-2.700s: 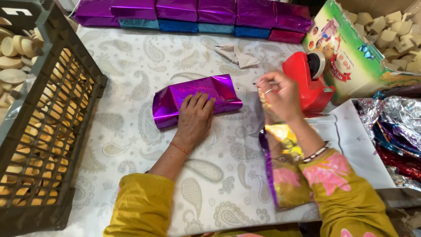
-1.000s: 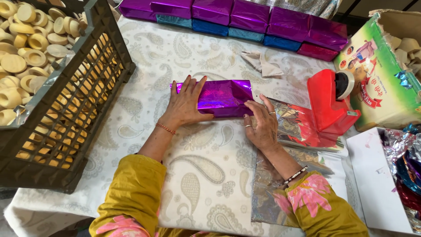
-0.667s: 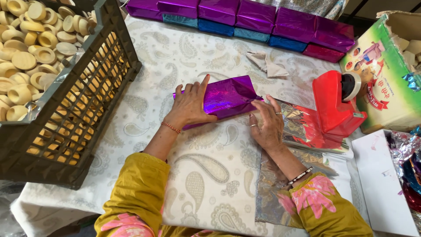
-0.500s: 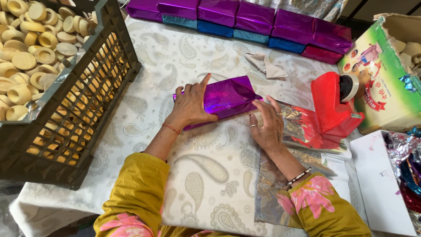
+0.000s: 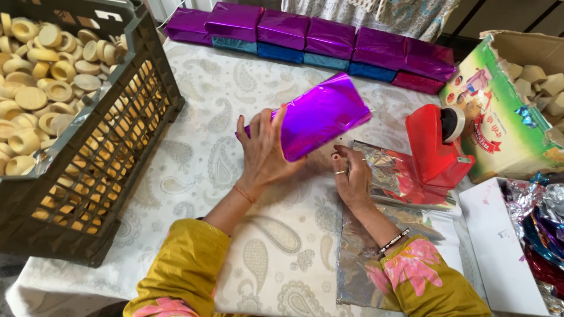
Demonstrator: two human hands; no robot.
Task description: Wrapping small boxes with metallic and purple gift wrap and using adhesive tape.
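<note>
So this looks like the tail end of wrapping one box: the purple foil-wrapped box is already fully covered and lifted off the paisley tablecloth, tilted up with its far right end higher than the near end. The left hand has it from the near-left end, fingers spread and curled up around the edge, thumb side tucked under, so it's a proper grip and not just a touch. The right hand sits just below the box's lower edge, fingers half-curled and pointing up toward the underside; whether it's actually pinching a flap or just touching the foil is hard to say from this angle. Best guess is the person is checking or pressing down a seam on the bottom face, so whatever follows would call for keeping the box steady in the left hand while the right works the foil flat, with the red tape dispenser sitting right beside that hand. Both forearms come in from the bottom in yellow sleeves, left wrist bent back, right wrist fairly straight. Loose silver foil sheets lie under the right arm, a row of finished purple boxes lines the far edge, and a dark crate of pale round pieces sits on the left.
</note>
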